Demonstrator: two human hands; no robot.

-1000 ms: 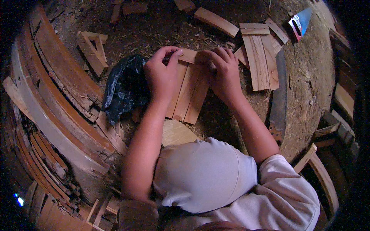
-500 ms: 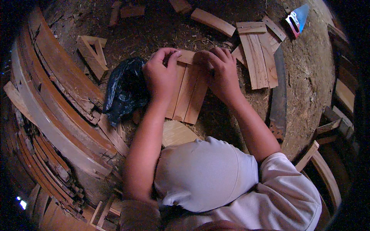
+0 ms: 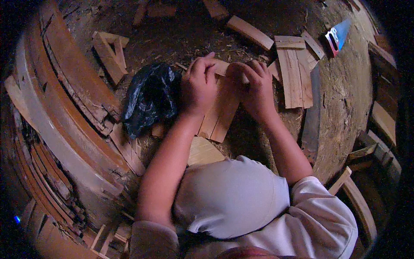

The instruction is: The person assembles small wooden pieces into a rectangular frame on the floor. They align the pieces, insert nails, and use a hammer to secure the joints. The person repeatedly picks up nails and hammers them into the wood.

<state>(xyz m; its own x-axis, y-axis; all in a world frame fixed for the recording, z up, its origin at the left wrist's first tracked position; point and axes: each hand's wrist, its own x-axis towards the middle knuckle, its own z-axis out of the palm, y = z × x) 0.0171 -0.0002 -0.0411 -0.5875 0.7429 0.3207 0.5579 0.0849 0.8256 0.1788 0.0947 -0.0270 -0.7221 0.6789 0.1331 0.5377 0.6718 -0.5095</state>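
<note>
A panel of narrow wooden boards (image 3: 219, 114) lies in front of me, with a short wooden strip (image 3: 221, 67) across its far end. My left hand (image 3: 199, 88) is closed at the strip's left end, thumb and fingers bent round it. At the right end, my right hand (image 3: 258, 88) has its fingers bent in a pinch on the strip; its fingertips are partly hidden. A pale piece of board (image 3: 205, 151) lies nearer to me. Left of my left hand sits a crumpled black plastic bag (image 3: 151, 97).
A similar panel with a crosspiece (image 3: 295, 77) lies to the right, beside a long dark saw blade (image 3: 310, 116). Farther off is a handsaw (image 3: 336, 39). A triangular wooden piece (image 3: 110, 58) lies far left. Long timbers (image 3: 73, 112) are stacked at left; scrap wood (image 3: 362, 207) lies right.
My view has shifted slightly, so the scene sits lower and to the right. My left hand has turned and moved inward along the strip; my right hand stays at its end.
</note>
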